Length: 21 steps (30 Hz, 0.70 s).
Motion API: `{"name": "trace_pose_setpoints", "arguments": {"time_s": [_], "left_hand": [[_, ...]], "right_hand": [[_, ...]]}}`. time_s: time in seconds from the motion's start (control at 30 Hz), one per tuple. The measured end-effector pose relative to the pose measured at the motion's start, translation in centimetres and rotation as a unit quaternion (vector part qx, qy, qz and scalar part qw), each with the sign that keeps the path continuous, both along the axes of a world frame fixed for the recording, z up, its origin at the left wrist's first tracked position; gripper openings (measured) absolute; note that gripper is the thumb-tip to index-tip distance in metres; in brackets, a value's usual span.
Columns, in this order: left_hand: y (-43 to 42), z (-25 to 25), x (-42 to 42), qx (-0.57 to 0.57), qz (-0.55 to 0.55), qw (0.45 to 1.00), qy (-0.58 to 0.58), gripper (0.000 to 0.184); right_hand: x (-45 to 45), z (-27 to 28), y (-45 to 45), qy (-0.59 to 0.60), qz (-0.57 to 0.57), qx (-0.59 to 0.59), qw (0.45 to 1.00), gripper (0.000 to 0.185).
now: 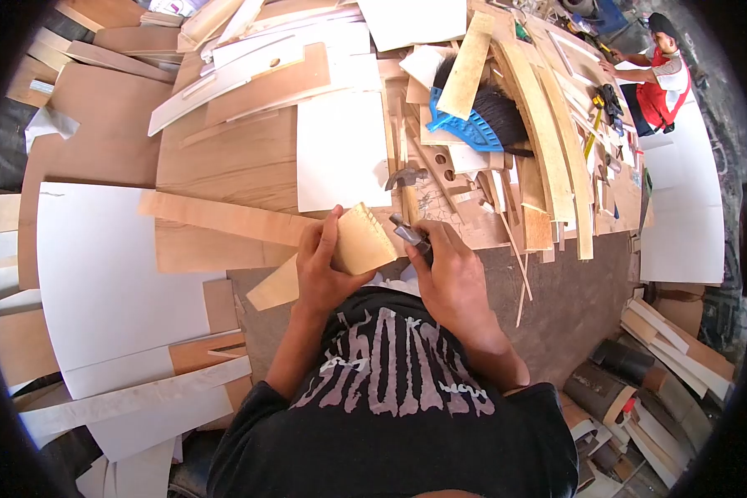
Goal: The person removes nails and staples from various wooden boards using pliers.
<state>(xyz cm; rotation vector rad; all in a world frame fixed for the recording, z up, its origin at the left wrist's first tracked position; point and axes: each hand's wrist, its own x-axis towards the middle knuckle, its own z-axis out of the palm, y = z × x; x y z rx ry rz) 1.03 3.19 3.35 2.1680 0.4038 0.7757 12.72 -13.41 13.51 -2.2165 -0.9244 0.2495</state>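
My left hand (318, 259) is closed around a pale wooden board (363, 239), its ragged, splintered end turned up and to the right. A pale wood length (272, 286) shows on the other side of my wrist, in line with that board. Held in my right hand (456, 278) are metal pliers (410, 234), their jaws close beside the ragged end. Whether the jaws touch the wood I cannot tell. Just beyond my hands a claw hammer (407, 178) lies on the worktable (224, 166). A long thin plank (224, 217) runs leftward from near my left hand.
A blue brush (466, 124) with dark bristles lies among scraps, partly under a plank (467, 62). Long curved-looking boards (539, 124) cover the table's right side. White panels (116, 282) are stacked at left. A co-worker in a red apron (664, 91) stands at the far right.
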Motion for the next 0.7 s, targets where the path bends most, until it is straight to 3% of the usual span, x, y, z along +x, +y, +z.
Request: {"name": "trace_pose_setpoints", "arguments": {"time_s": [0.07,0.17,0.37,0.7], "left_hand": [[0.0,0.2,0.1,0.042,0.039,0.998,-0.022,0.104],[0.2,0.6,0.1,0.073,0.062,0.995,0.004,0.109],[0.2,-0.7,-0.4,0.05,0.083,0.995,0.002,0.102],[-0.2,-1.1,-1.2,0.073,0.099,0.992,0.015,0.108]], "right_hand": [[-0.7,0.2,0.4,-0.008,-0.015,-0.064,0.998,0.029],[-1.0,-0.6,0.7,-0.013,-0.005,-0.066,0.998,0.028],[-1.4,-0.9,1.5,-0.011,-0.021,-0.1,0.995,0.026],[-1.9,-0.1,2.4,-0.04,-0.011,-0.154,0.987,0.025]]}}
